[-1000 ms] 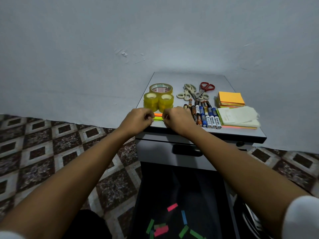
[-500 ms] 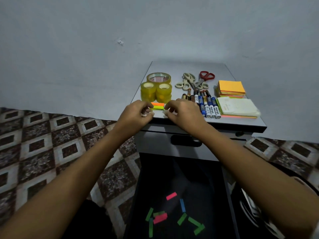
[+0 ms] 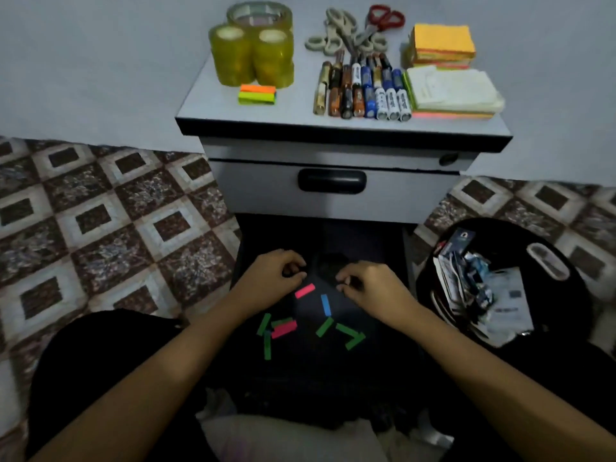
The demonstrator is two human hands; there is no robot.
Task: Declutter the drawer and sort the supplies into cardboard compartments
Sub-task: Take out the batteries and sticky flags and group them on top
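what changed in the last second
The left hand and right hand let go of the neon flag stack on the cabinet top and came down into the open drawer, fingers curled above the loose coloured strips. Tape rolls, scissors, batteries and note pads stayed put.

Home room – patterned floor tiles, drawer cabinet.

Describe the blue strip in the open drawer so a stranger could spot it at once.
Below the grey cabinet, the dark open drawer holds loose coloured strips. Just left of the right hand lies the blue strip. It is the only blue one; its neighbours are pink or green.
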